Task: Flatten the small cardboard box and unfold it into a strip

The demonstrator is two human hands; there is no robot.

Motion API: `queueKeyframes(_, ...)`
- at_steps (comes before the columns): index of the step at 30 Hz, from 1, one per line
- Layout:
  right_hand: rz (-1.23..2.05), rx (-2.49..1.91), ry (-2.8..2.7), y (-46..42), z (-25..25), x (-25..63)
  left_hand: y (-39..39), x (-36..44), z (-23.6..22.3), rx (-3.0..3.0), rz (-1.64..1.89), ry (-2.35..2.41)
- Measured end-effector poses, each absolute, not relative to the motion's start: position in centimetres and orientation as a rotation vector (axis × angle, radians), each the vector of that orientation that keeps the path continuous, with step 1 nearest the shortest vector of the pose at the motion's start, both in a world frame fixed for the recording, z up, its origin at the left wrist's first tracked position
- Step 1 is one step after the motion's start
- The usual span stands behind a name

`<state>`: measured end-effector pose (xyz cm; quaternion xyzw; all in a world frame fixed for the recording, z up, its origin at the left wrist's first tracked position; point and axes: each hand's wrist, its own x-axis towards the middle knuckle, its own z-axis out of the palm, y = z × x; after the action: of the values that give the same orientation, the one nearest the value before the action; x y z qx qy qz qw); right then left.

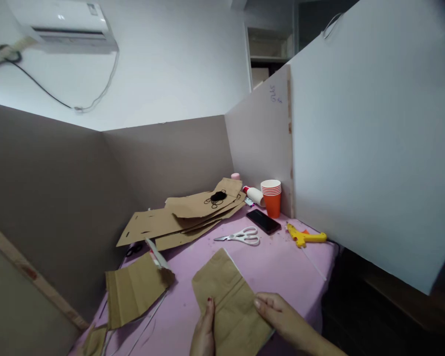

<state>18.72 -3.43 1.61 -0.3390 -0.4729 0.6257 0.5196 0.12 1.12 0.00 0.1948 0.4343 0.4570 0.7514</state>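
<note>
A folded brown paper sheet (228, 296) lies on the pink tabletop (282, 262) near the front edge. My left hand (204, 329) rests flat on its lower left part, fingers stretched out together. My right hand (278, 314) lies on the sheet's right edge with fingers extended, pressing it down. Neither hand grips anything.
White scissors (241, 236), a black phone (263, 221), a yellow glue gun (304, 237), stacked orange paper cups (271, 198) and a white bottle (254, 195) sit at the back right. Cardboard pieces (181, 217) pile at the back left; another piece (135, 289) lies left. Partition walls enclose the desk.
</note>
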Motion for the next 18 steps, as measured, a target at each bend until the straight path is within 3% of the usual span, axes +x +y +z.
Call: queueKeyframes(18,1.604,-0.695,-1.122,-1.6,-0.5,18.4,5.2,-4.0,-3.2,0.701,1.094,1.100)
